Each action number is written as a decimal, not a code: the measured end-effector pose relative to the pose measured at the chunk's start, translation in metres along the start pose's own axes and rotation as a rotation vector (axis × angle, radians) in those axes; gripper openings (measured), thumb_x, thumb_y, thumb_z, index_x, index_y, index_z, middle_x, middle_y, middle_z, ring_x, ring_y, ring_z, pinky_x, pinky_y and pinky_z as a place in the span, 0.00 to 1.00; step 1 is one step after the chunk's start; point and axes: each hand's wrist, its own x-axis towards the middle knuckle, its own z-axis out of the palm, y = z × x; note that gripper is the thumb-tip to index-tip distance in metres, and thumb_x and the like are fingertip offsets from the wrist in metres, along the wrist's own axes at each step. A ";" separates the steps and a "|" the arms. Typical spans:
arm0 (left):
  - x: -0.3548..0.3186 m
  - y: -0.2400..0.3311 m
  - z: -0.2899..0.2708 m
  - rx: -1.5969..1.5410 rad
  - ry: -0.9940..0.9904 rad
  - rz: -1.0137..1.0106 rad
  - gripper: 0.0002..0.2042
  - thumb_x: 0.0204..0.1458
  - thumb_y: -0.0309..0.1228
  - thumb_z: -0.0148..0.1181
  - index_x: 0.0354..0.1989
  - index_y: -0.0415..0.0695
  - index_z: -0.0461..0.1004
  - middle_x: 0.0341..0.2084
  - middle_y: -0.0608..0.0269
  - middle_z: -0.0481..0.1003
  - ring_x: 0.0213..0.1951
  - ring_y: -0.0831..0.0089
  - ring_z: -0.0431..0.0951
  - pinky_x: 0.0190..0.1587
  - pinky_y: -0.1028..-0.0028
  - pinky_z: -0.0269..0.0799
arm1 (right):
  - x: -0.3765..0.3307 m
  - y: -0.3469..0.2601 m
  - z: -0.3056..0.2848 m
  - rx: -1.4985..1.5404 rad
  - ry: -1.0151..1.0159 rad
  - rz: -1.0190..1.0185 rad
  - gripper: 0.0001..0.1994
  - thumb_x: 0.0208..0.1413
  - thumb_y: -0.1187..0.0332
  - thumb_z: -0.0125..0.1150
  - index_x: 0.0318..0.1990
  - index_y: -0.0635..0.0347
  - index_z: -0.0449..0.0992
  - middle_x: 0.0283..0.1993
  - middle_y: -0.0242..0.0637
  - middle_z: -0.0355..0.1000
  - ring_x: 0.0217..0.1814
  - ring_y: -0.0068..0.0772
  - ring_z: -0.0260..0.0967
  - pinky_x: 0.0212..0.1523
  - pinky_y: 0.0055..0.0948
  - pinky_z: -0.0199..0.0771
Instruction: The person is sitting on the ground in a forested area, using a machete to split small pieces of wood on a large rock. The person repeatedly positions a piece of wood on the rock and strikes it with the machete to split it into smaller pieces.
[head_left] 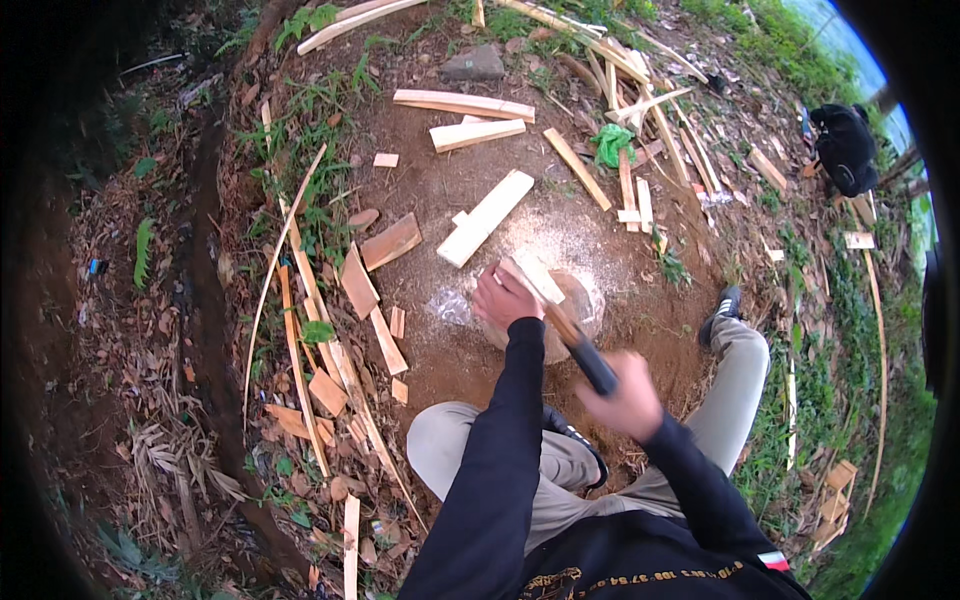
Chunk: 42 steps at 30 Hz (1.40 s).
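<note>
Your pale wood piece [536, 275] looks raw and matt on the rough wooden stump [575, 305]; tool handle [590, 362] dark, matt.

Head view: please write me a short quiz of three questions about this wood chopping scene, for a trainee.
1. True or false: the left hand steadies a pale wood piece on the round chopping block.
2. What does the right hand hold? A) a saw B) a dark-handled chopping tool C) a rope
3. Fill in: a crumpled ____ bag lies among the planks farther away.

Key: 1 true; 2 B; 3 green.
</note>
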 end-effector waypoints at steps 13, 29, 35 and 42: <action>-0.006 -0.012 0.005 0.001 0.002 0.000 0.15 0.63 0.42 0.42 0.45 0.50 0.75 0.42 0.62 0.77 0.49 0.58 0.71 0.57 0.57 0.55 | 0.017 0.013 0.020 -0.010 -0.071 0.082 0.12 0.44 0.67 0.65 0.36 0.64 0.75 0.25 0.52 0.73 0.27 0.53 0.75 0.33 0.43 0.74; 0.006 -0.019 -0.005 0.068 0.100 0.048 0.13 0.62 0.41 0.44 0.45 0.50 0.72 0.40 0.61 0.76 0.48 0.57 0.71 0.53 0.55 0.59 | -0.051 -0.021 -0.033 0.034 -0.120 0.109 0.08 0.40 0.72 0.63 0.20 0.64 0.70 0.14 0.45 0.60 0.14 0.39 0.63 0.22 0.34 0.66; 0.005 0.000 0.006 0.031 0.040 -0.016 0.14 0.63 0.40 0.42 0.45 0.49 0.74 0.42 0.60 0.76 0.49 0.57 0.71 0.56 0.56 0.56 | -0.008 0.000 -0.007 -0.068 -0.047 -0.013 0.11 0.43 0.67 0.66 0.25 0.65 0.73 0.20 0.52 0.68 0.24 0.58 0.70 0.28 0.43 0.71; 0.000 -0.007 -0.006 0.037 0.053 0.028 0.14 0.63 0.40 0.42 0.47 0.49 0.73 0.42 0.61 0.76 0.49 0.57 0.70 0.56 0.56 0.56 | -0.074 -0.016 -0.051 0.126 -0.162 0.237 0.06 0.41 0.75 0.64 0.22 0.65 0.72 0.15 0.40 0.63 0.16 0.28 0.65 0.22 0.28 0.66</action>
